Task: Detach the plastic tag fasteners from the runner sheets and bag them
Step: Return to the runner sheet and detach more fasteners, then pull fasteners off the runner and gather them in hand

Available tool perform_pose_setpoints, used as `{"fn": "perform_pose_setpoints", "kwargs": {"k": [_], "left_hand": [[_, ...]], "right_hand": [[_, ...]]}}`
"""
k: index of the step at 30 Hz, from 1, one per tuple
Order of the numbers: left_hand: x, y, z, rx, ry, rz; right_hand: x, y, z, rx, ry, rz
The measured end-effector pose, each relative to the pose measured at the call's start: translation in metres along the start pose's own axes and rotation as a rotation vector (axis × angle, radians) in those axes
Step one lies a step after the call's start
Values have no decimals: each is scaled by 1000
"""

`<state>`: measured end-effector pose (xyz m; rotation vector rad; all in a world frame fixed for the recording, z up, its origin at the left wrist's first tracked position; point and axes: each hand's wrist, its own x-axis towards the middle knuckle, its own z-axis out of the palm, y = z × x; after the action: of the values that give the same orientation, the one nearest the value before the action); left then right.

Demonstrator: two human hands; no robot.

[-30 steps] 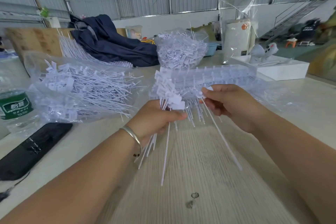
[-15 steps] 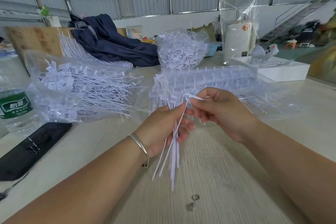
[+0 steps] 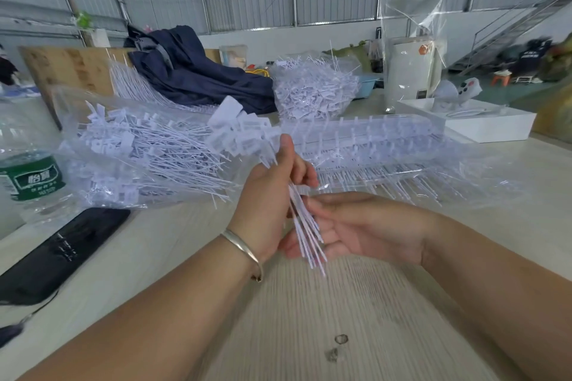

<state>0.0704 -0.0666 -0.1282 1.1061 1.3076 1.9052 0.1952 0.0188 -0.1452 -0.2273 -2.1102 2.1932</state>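
Note:
My left hand (image 3: pixel 272 189) grips a bundle of white plastic tag fasteners (image 3: pixel 238 130), flat heads up to the left, thin tails pointing down. My right hand (image 3: pixel 356 226) lies palm up just below, its straight fingers touching the tails of the bundle (image 3: pixel 309 238). Behind my hands the runner sheets (image 3: pixel 371 139) lie in clear plastic, with rows of fasteners still attached. A clear bag (image 3: pixel 139 151) holding several loose fasteners lies on the table to the left.
A second full bag of fasteners (image 3: pixel 312 86) stands further back. A water bottle (image 3: pixel 31 176) and a black case (image 3: pixel 58 254) are at the left, a dark jacket (image 3: pixel 192 71) behind, a white tray (image 3: pixel 486 124) at the right. The wooden table (image 3: pixel 340 318) extends toward me.
My left hand has lifted and tilted the bundle so its heads point up to the left. My right hand let go of a single fastener, dropped lower and opened under the tails.

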Motion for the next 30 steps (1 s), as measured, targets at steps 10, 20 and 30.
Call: {"fn": "perform_pose_setpoints", "kwargs": {"k": [10,20,30], "left_hand": [[2,-5,-9,306,85,202],[11,-5,-25,273,55,-83],[29,-5,-53,24,325,-250]], "right_hand": [[0,-4,19,-529,285,-95],[19,-12,9,-981,650,-134],[147,-83,37,-1006,755,-402]]}}
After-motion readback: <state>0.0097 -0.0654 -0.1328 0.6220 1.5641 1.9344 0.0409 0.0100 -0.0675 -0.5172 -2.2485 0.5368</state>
